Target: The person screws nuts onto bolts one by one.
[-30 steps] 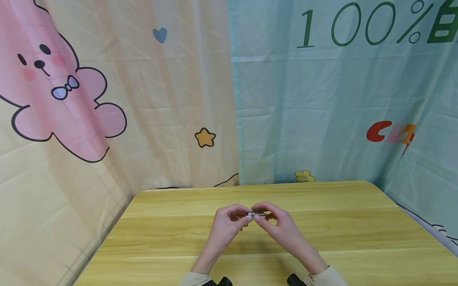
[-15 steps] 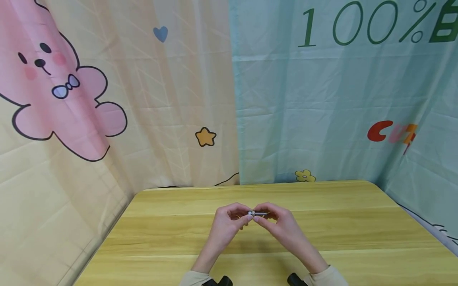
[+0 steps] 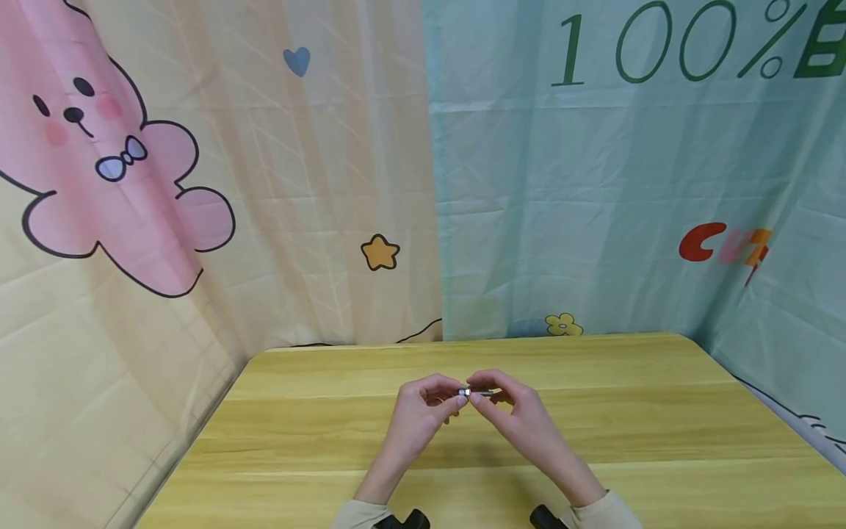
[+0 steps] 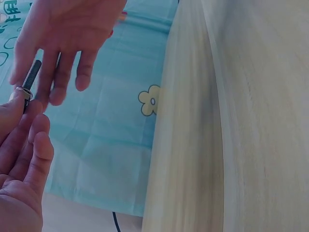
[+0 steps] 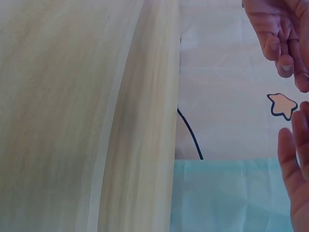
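A small metal bolt (image 4: pixel 32 75) with a threaded shank is held up between both hands, above the table. My left hand (image 3: pixel 421 411) pinches its lower end between thumb and index finger. A shiny nut (image 4: pixel 24 92) sits around the shank close to the left fingertips. My right hand (image 3: pixel 522 419) comes from the other side, thumb and index fingertips at the nut, with the free shank pointing in under its palm. In the left wrist view the other right fingers hang loosely extended. The right wrist view shows only parts of both hands; the bolt is outside it.
Pale wooden planks form the table top (image 3: pixel 317 441) under the hands. Behind it hang printed curtains, a cream one (image 3: pixel 317 184) and a light blue one (image 3: pixel 562 184). Black wrist camera mounts (image 3: pixel 415 520) sit at the sleeves.
My right thumb and index finger have shifted slightly around the nut, the index finger now a little higher. My left hand has kept its pinch and place.
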Demonstrator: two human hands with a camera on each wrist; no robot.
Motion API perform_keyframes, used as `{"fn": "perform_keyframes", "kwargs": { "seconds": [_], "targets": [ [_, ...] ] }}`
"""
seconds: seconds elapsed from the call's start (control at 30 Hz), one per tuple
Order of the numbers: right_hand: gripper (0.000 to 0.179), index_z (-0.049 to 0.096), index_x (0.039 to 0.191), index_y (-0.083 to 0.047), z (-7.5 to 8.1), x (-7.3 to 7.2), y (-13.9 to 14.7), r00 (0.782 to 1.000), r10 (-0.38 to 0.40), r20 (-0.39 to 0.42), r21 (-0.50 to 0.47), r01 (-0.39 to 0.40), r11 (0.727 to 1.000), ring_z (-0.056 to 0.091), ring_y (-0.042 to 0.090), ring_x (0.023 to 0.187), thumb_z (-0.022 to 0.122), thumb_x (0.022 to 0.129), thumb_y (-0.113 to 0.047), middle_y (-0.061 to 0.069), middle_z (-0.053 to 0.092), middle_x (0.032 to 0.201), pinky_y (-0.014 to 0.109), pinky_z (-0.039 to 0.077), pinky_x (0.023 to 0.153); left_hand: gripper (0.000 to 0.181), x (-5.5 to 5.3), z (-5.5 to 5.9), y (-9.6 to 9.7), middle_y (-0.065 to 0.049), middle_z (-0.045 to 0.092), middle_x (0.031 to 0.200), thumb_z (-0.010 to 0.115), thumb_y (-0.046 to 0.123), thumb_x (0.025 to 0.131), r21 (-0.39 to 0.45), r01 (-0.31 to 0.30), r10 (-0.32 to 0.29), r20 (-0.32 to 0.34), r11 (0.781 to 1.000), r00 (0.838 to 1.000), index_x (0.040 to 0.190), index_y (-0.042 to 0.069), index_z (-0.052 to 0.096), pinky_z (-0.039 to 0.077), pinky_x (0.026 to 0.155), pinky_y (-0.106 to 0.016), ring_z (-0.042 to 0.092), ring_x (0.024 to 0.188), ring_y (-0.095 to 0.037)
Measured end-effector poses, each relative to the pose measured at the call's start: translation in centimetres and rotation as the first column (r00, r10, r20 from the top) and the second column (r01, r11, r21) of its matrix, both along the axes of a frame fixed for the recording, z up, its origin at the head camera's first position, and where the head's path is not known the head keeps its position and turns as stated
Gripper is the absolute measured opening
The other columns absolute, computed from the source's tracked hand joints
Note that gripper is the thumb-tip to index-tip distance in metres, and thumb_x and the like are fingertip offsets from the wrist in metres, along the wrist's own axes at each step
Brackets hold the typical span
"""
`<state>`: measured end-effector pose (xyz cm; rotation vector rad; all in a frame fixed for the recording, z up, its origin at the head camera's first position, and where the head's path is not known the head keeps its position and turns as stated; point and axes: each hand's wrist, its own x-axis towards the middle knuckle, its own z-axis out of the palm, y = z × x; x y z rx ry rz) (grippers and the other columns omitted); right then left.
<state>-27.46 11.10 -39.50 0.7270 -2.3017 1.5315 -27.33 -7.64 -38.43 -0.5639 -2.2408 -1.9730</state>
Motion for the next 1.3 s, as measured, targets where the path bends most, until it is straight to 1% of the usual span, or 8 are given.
{"fn": "perform_keyframes", "kwargs": {
  "seconds": [0.1,0.2,0.43,0.63,0.9,1.0,1.2,1.3],
  "targets": [
    [0.021,0.066,0.112,-0.017,0.0,0.0,-0.1,0.997,0.058,-0.058,-0.033,-0.06,0.998,0.063,0.016,0.099,0.071,0.092,-0.015,-0.005,0.066,0.107,0.034,0.053,0.081,0.009,-0.3,-0.2,0.0,-0.007,0.069,0.084,0.074,0.003,0.087,0.001,-0.014,0.014,0.001,1.0,1.0,0.096,0.003,0.074,0.051,0.058,-0.027,0.062,0.071,-0.025],
    [0.021,0.065,0.111,-0.015,0.0,0.0,-0.1,0.994,0.073,-0.087,-0.035,-0.076,0.997,0.063,0.017,0.097,0.071,0.091,-0.009,-0.004,0.066,0.105,0.035,0.054,0.08,0.009,-0.4,-0.3,0.0,-0.007,0.07,0.084,0.074,0.003,0.087,0.002,-0.012,0.012,0.001,1.0,1.0,0.096,0.003,0.074,0.051,0.058,-0.028,0.062,0.07,-0.025],
    [0.017,0.066,0.105,-0.02,0.0,0.0,-0.1,0.997,0.035,-0.075,-0.001,-0.035,0.999,0.064,0.012,0.093,0.072,0.091,-0.014,-0.009,0.066,0.1,0.033,0.054,0.082,0.009,-0.5,-0.7,0.0,-0.007,0.07,0.084,0.074,0.004,0.087,0.01,0.005,-0.005,0.007,1.0,1.0,0.096,0.004,0.075,0.052,0.058,-0.03,0.06,0.066,-0.016],
    [0.012,0.068,0.103,-0.021,0.0,0.2,-0.1,0.999,-0.015,-0.046,0.024,0.016,1.0,0.064,0.011,0.091,0.071,0.092,-0.022,-0.012,0.067,0.097,0.033,0.053,0.081,0.009,-0.5,-0.7,-0.1,-0.009,0.07,0.085,0.074,0.003,0.087,0.028,0.025,-0.025,0.011,0.999,1.0,0.096,0.002,0.074,0.051,0.058,-0.029,0.061,0.069,-0.021],
    [0.01,0.07,0.095,-0.024,0.0,0.3,-0.3,0.997,-0.066,0.036,0.036,0.064,0.997,0.063,0.009,0.085,0.065,0.096,-0.033,-0.013,0.067,0.092,0.033,0.052,0.08,0.009,1.2,1.3,0.0,-0.011,0.071,0.085,0.073,0.002,0.088,0.045,0.041,-0.04,-0.015,0.998,0.999,0.096,0.0,0.074,0.051,0.059,-0.028,0.06,0.067,-0.014],
    [0.012,0.071,0.097,-0.025,0.0,0.4,-0.3,0.996,-0.069,0.048,0.029,0.068,0.997,0.063,0.009,0.087,0.063,0.097,-0.035,-0.013,0.068,0.093,0.033,0.052,0.081,0.009,1.4,1.4,0.0,-0.012,0.07,0.085,0.073,0.002,0.088,0.05,0.041,-0.041,-0.015,0.998,0.999,0.096,-0.001,0.074,0.051,0.059,-0.028,0.06,0.067,-0.013],
    [0.023,0.064,0.117,-0.017,-0.1,0.3,-0.2,0.999,0.015,-0.04,-0.052,-0.017,0.999,0.061,0.016,0.103,0.068,0.095,-0.019,-0.005,0.066,0.109,0.032,0.053,0.083,0.01,0.0,-0.3,-0.1,-0.01,0.07,0.085,0.073,0.003,0.088,0.059,0.017,-0.017,0.007,0.998,1.0,0.098,0.002,0.075,0.051,0.059,-0.027,0.061,0.068,-0.016],
    [0.026,0.063,0.117,-0.012,-0.2,0.2,-0.1,0.994,0.061,-0.092,-0.075,-0.068,0.995,0.062,0.02,0.102,0.07,0.092,-0.008,0.001,0.066,0.11,0.033,0.054,0.081,0.01,-0.2,-0.6,-0.1,-0.011,0.07,0.086,0.073,0.003,0.088,0.061,0.016,-0.016,-0.004,0.998,1.0,0.098,0.002,0.075,0.051,0.058,-0.026,0.061,0.068,-0.016]
  ]
}}
